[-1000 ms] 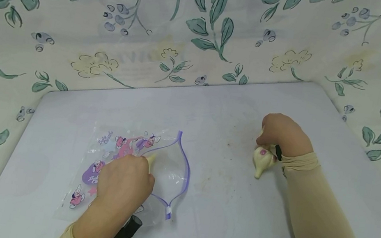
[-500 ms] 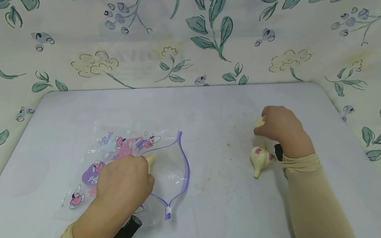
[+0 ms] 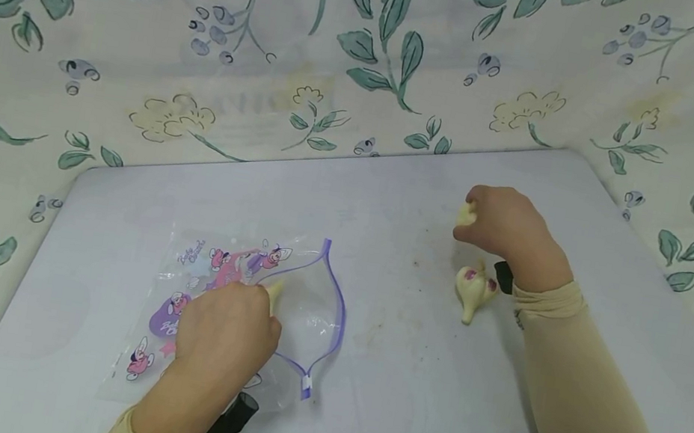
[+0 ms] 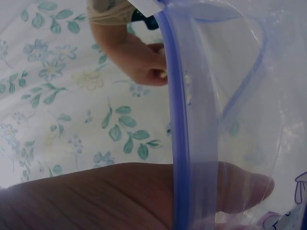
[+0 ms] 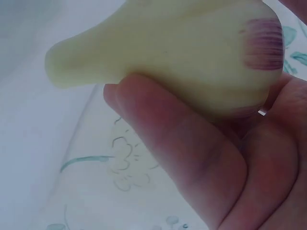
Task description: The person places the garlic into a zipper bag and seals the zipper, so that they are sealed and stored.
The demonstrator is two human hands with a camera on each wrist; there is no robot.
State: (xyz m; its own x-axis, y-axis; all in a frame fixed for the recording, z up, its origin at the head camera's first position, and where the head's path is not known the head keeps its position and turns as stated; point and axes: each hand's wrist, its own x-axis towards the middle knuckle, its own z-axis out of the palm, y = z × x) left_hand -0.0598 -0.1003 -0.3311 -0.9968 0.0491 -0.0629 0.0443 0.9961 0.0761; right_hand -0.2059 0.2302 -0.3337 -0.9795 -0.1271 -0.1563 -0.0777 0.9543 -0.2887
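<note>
In the head view, my left hand (image 3: 230, 330) grips the upper lip of a clear zip bag (image 3: 310, 317) with a purple seam, lying with its mouth spread toward the right. The left thumb (image 4: 244, 187) shows through the film in the left wrist view; the other fingertips are hidden. A pale yellow tip (image 3: 275, 292) peeks out beside the left fingers, mostly covered. My right hand (image 3: 510, 235), above the table at the right, holds a garlic bulb (image 5: 192, 62) with a purple patch. Below that hand, a second garlic bulb (image 3: 474, 290) lies on the table.
The white table (image 3: 367, 432) has small crumbs and faint brown marks around its middle. Leaf-patterned cloth (image 3: 278, 47) rises behind it and along the sides. A dark wrist device (image 3: 230, 421) sits under the left wrist.
My right hand has lifted slightly and moved left and away with its garlic bulb. The bulb below it has shifted a little left. The left hand and bag stay put.
</note>
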